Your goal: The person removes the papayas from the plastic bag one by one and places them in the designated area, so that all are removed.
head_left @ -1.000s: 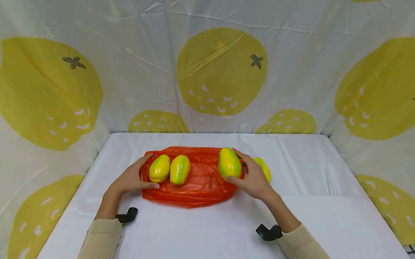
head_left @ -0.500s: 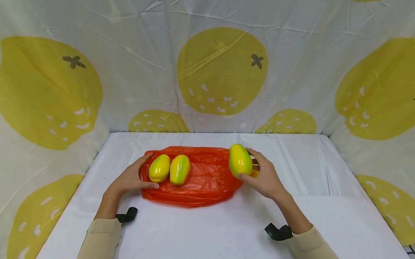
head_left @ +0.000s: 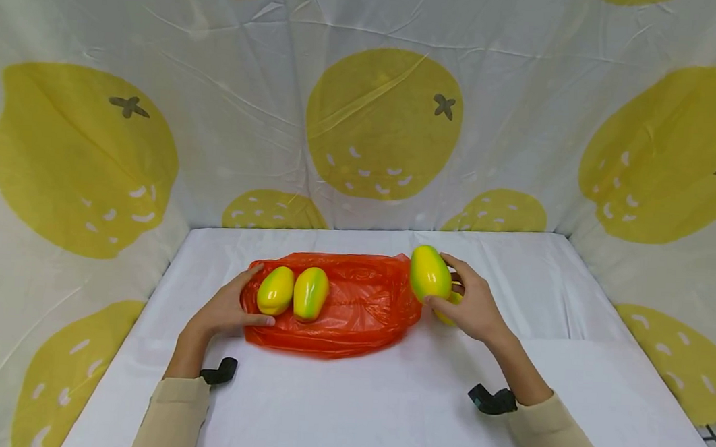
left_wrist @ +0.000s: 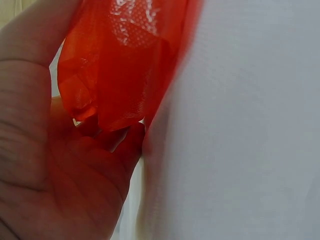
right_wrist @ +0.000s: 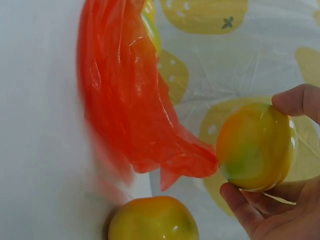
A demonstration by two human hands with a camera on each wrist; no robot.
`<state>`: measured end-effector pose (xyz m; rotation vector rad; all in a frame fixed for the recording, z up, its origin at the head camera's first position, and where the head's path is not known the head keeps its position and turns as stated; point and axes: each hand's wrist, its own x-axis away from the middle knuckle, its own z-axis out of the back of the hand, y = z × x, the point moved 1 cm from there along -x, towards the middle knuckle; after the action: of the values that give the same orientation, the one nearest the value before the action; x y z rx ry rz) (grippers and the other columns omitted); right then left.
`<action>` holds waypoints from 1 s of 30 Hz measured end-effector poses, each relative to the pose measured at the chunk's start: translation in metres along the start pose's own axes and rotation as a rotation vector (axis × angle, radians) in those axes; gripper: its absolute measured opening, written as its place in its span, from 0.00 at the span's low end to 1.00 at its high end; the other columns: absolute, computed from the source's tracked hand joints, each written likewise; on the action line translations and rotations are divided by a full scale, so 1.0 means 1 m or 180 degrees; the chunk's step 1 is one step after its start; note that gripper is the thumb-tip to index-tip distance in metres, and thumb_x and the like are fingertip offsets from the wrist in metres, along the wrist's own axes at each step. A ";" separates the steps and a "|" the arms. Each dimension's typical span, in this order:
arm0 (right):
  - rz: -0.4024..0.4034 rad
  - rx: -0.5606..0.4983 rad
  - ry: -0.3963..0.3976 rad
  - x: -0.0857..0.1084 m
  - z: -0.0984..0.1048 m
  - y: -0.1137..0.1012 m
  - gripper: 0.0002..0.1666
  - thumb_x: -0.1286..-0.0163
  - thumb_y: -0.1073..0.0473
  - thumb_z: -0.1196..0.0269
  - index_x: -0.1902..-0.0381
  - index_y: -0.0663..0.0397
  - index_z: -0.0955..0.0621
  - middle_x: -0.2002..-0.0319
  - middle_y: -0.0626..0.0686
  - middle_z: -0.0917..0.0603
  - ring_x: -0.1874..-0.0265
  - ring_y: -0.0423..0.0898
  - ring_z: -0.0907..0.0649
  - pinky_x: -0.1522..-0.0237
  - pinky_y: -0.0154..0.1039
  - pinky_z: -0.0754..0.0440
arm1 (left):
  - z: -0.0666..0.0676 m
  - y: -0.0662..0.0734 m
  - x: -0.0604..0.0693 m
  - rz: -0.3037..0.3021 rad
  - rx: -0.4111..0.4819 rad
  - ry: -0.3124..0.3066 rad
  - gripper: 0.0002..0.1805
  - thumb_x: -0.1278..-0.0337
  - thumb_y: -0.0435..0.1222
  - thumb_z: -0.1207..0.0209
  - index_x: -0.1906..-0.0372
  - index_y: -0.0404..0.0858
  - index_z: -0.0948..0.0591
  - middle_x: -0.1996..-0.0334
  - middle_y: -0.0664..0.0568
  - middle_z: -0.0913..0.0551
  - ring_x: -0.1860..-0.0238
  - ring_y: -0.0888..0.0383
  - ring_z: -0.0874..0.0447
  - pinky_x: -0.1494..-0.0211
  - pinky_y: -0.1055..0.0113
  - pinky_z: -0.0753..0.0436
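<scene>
My right hand [head_left: 473, 310] grips a glossy yellow-green papaya [head_left: 431, 274], held up at the right end of a red plastic bag [head_left: 360, 304]. In the right wrist view, thumb and fingers pinch this papaya [right_wrist: 255, 147] from opposite sides, and a loose tip of the bag [right_wrist: 130, 95] reaches its edge. Behind it, mostly covered, lies another papaya [head_left: 448, 311] on the table. Two more papayas, a left one [head_left: 275, 291] and a right one [head_left: 310, 294], lie side by side on the bag's left part. My left hand [head_left: 226, 306] holds the bag's left end, thumb in front.
A white cloth covers the table [head_left: 348, 412]. Pale curtains with lemon prints [head_left: 384, 123] enclose its back and both sides. Black devices sit at the left wrist [head_left: 219, 371] and the right wrist [head_left: 492, 400].
My right hand has moved rightward with the papaya, from over the bag to just past its right end. The left hand and the two papayas on the bag stay in place.
</scene>
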<state>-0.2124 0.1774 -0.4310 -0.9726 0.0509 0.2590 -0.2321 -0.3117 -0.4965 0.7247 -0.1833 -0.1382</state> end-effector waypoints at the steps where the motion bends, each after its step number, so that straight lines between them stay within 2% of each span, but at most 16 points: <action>1: -0.0009 0.0004 0.0005 0.000 0.001 0.001 0.49 0.37 0.53 0.28 0.22 0.53 0.36 0.29 0.60 0.28 0.40 0.61 0.19 0.38 0.58 0.16 | 0.000 0.000 0.000 -0.0003 -0.0001 0.0003 0.71 0.66 0.63 0.22 0.16 0.52 0.50 0.20 0.43 0.40 0.23 0.37 0.40 0.28 0.30 0.31; 16: -0.0105 0.0097 0.0110 0.005 0.023 0.024 0.50 0.35 0.53 0.30 0.21 0.57 0.39 0.27 0.64 0.31 0.37 0.64 0.23 0.34 0.64 0.22 | 0.002 0.001 0.001 -0.0052 -0.0089 0.0050 0.70 0.64 0.62 0.22 0.16 0.51 0.50 0.20 0.40 0.41 0.23 0.34 0.40 0.27 0.28 0.35; 30: -0.0226 0.0274 0.0148 0.007 0.040 0.037 0.49 0.34 0.53 0.31 0.21 0.60 0.40 0.28 0.67 0.32 0.38 0.65 0.23 0.34 0.64 0.22 | 0.001 -0.001 0.001 -0.0001 -0.0100 0.0043 0.70 0.65 0.63 0.23 0.16 0.53 0.50 0.20 0.41 0.41 0.23 0.34 0.41 0.28 0.29 0.33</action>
<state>-0.2176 0.2310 -0.4392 -0.8931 0.0695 0.1676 -0.2318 -0.3133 -0.4959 0.6941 -0.1677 -0.1362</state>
